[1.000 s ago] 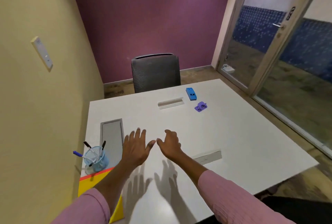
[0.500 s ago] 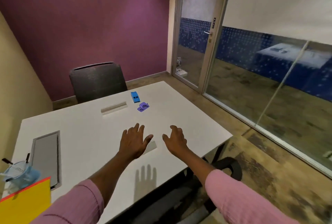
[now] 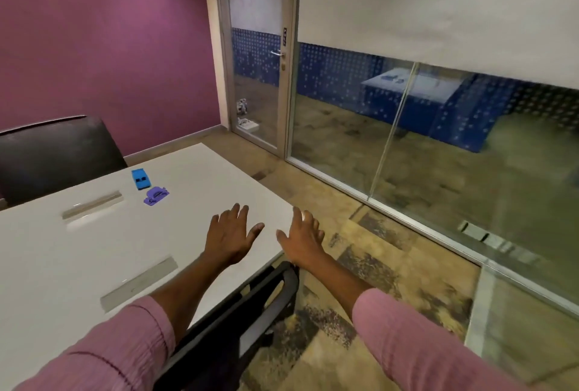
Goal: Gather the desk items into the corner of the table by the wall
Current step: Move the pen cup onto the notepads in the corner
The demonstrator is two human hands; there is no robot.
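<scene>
A small blue stapler-like item (image 3: 140, 179) lies flat near the far side of the white table (image 3: 47, 259). Just in front of it sits a purple item (image 3: 156, 195). My left hand (image 3: 230, 235) hovers over the table's right part with fingers spread, holding nothing, well to the right of both items. My right hand (image 3: 302, 238) floats past the table's right edge, above the floor, fingers straight and empty. The pen cup and yellow folder are out of view to the left.
A black chair (image 3: 53, 152) stands behind the table's far side. Another dark chair (image 3: 238, 312) is tucked under the near right edge. Two grey slot covers (image 3: 92, 204) (image 3: 139, 284) are set in the tabletop. A glass door (image 3: 257, 77) and glass wall (image 3: 438, 155) stand to the right.
The view has swung to the right: the pen cup, folder and yellow wall left the frame. Both hands drifted right with it, and the right hand now hangs beyond the table edge.
</scene>
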